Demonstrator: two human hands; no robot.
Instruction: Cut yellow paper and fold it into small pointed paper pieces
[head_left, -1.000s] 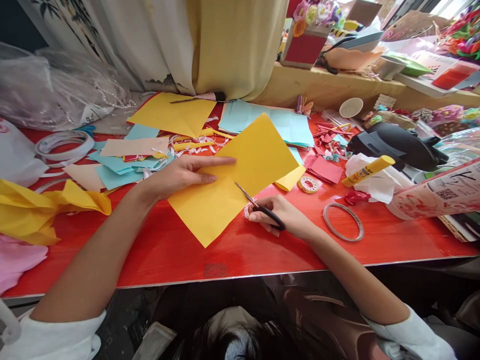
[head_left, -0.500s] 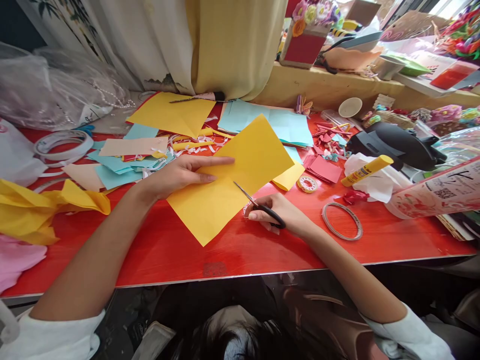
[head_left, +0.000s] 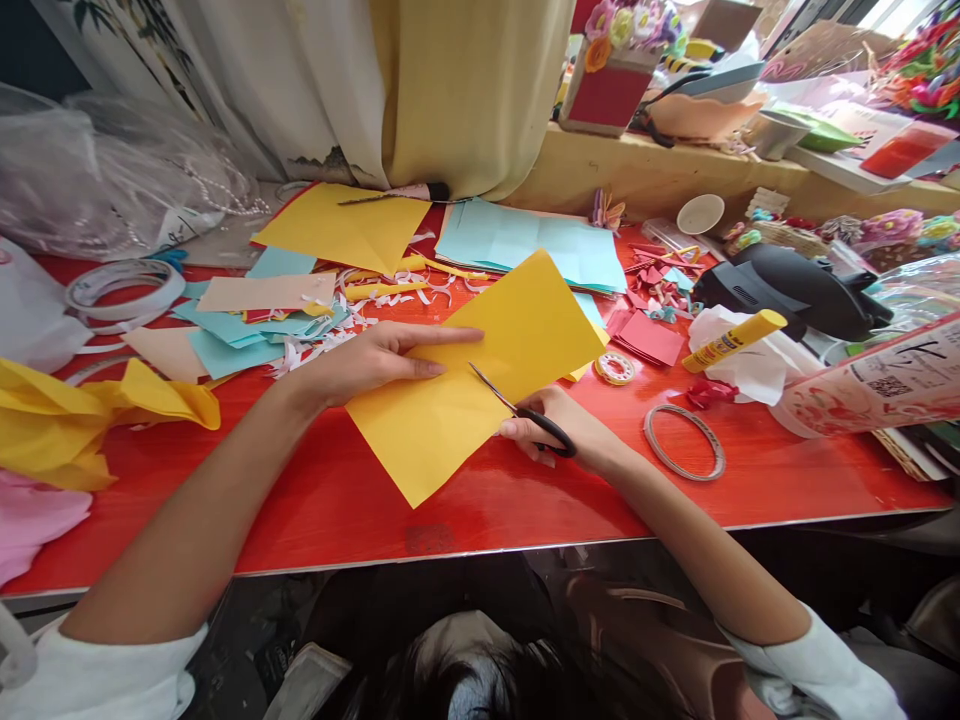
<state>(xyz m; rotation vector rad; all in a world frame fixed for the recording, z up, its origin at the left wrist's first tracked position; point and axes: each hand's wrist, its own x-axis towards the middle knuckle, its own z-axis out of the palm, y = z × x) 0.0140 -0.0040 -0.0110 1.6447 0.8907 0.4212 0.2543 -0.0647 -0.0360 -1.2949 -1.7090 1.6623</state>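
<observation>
A yellow sheet of paper (head_left: 465, 400) lies on the red table (head_left: 465, 500), turned like a diamond. My left hand (head_left: 375, 360) rests flat on its left part with the fingers stretched out, pressing it down. My right hand (head_left: 570, 425) grips black-handled scissors (head_left: 525, 410) at the sheet's right edge. The thin blades point up and left over the paper.
Blue, yellow and peach sheets (head_left: 525, 240) and paper scraps lie behind the hands. Tape rolls (head_left: 124, 285) sit at the left, a metal ring (head_left: 684, 440) and a small tape roll (head_left: 616, 368) at the right. A yellow glue stick (head_left: 735, 340) and a black device (head_left: 795, 285) stand further right.
The yellow sheet has slid slightly right and toward me under my left hand. My right hand with the scissors has followed it a little to the right.
</observation>
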